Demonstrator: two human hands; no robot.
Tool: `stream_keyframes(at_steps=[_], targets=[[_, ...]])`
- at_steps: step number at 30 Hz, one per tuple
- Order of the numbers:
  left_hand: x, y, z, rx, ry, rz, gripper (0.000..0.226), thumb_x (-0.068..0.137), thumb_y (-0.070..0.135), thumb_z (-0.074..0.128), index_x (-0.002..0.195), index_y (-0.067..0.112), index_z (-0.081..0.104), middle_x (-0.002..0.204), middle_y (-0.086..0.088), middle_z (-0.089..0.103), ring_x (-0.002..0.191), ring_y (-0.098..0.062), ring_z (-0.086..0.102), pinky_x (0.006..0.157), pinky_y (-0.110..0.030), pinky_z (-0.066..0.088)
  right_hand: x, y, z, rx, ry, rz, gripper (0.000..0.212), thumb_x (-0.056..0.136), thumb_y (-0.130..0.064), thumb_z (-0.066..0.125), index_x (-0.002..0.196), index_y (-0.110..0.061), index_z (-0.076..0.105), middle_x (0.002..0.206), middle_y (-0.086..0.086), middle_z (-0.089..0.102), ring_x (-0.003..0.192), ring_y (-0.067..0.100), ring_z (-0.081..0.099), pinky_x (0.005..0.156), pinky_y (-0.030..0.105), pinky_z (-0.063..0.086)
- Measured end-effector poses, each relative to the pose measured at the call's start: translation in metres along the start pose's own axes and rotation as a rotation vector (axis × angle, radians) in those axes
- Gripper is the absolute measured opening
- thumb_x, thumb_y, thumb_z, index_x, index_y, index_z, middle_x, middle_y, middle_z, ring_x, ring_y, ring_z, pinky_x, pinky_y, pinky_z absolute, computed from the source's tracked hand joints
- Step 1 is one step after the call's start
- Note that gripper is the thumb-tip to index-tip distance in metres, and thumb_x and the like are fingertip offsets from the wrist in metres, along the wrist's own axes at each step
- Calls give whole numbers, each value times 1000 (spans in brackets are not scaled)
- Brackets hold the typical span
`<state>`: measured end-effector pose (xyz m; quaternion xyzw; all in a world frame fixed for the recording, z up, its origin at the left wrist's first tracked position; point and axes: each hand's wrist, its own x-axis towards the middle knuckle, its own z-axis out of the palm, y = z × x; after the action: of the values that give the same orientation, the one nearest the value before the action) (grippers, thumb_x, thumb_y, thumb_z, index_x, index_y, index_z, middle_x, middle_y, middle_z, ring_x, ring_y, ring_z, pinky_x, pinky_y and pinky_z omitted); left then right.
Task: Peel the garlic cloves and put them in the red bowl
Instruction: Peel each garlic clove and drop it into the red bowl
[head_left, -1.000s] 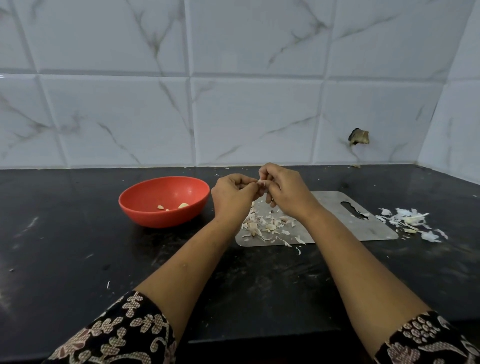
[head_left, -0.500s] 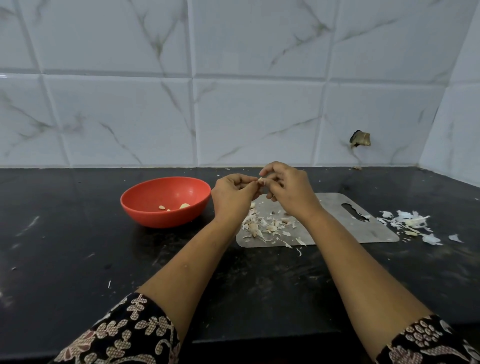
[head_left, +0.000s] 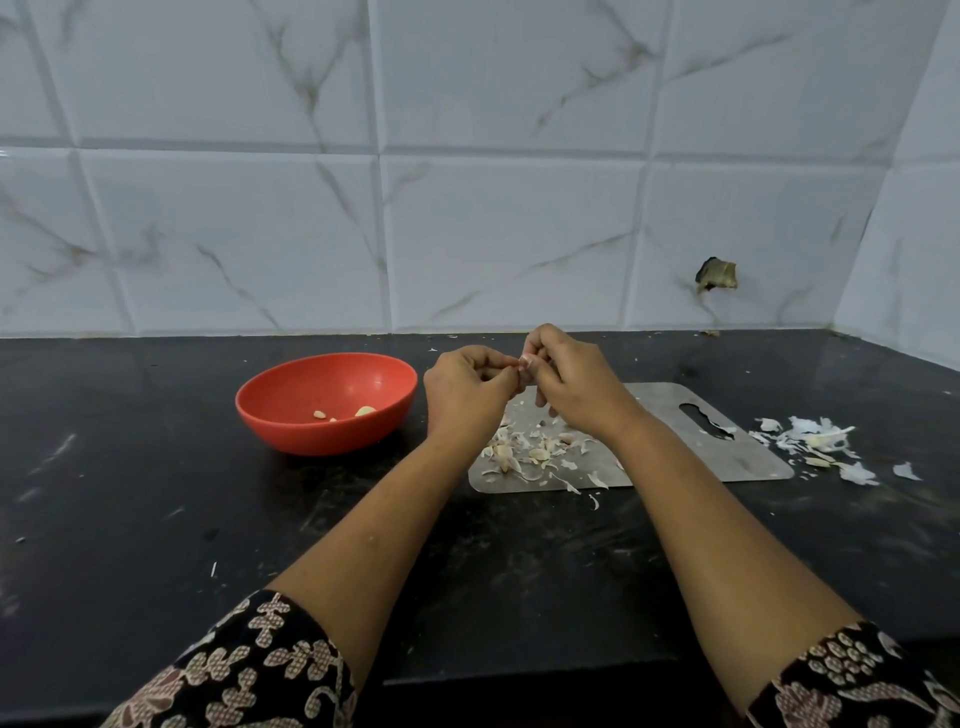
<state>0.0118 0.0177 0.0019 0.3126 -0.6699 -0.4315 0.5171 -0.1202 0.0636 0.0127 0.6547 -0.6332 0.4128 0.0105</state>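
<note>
- Black desk (head_left: 156, 519); red bowl (head_left: 291, 415) holds a few peeled cloves (head_left: 365, 411).
- My left hand (head_left: 462, 389) and right hand (head_left: 576, 384) still pinch one garlic clove (head_left: 523, 361), probably half-skinned; nothing moved, peeling continues.

Marbled white wall tiles (head_left: 509, 234), black countertop (head_left: 130, 519)

Black counter (head_left: 156, 519), scuffed w/ pale smears. On it: red bowl (head_left: 291, 428) left of centre, steel cutting board (head_left: 753, 460) near it on the right, heap of garlic skins (head_left: 815, 441) just beside board's right end, stray white flakes (head_left: 213, 569) here & there.
</note>
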Motion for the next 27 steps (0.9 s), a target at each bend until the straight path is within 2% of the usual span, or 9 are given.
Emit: stream_keyframes(at_steps=[4,6,8,11,13,16,20,23,27], targets=[[2,1,-4,89,-19,49,12,83,10,71,76,19,71,71,-2,73,72,-13,72,77,-36,60,0,-4,-2,56,-54,17,6,100,-10,47,100,-15,49,78,-1,58,55,4,61,58,35,58],[4,1,-6,117,-40,71,11,83,10,72,77,19,71,72,-2,73,73,-12,72,76,-33,60,-1,-5,-3,88,-59,23,6,99,-8,49,98,-14,50,77,-1,62,55,6,64,60,40,58],[5,1,-8,132,-59,93,10,83,11,73,78,19,71,72,0,73,72,-9,71,74,-26,59,-3,-4,-5,123,-46,25,5,98,-7,52,97,-12,51,76,-1,65,57,12,67,64,45,59],[6,0,-10,123,-81,117,2,84,16,74,84,16,73,71,3,73,70,-4,70,69,-15,54,-4,-3,-7,155,-28,27,6,97,-8,55,98,-11,50,80,-2,69,56,15,68,65,45,59],[7,-1,-10,103,-90,129,5,85,18,74,89,15,74,73,3,74,73,-5,70,73,-18,56,-4,-2,-7,161,-32,38,6,97,-8,55,98,-12,51,84,-2,70,57,15,69,64,44,59],[7,-2,-10,116,-86,137,2,85,17,73,85,16,75,72,1,73,74,-11,71,76,-25,58,-3,-3,-6,191,-33,58,2,96,-9,56,96,-10,54,79,-1,70,59,17,70,66,44,58],[9,-3,-11,109,-97,115,10,87,10,69,81,18,73,73,-2,74,74,-12,71,74,-23,57,-3,-2,-6,290,-31,120,2,96,-7,56,96,-5,55,79,7,70,62,14,68,64,26,56],[12,-8,-13,79,-108,33,15,89,2,63,82,14,70,73,-5,72,65,-8,70,71,-24,57,0,5,-8,319,35,189,4,98,-7,52,94,-9,53,82,7,71,60,9,62,60,20,53],[20,-17,-19,100,1,-43,18,92,2,60,80,15,66,78,-5,70,62,-12,70,72,-30,60,3,21,-9,178,110,241,14,98,-3,46,94,-13,54,81,3,69,66,7,60,62,21,52]])
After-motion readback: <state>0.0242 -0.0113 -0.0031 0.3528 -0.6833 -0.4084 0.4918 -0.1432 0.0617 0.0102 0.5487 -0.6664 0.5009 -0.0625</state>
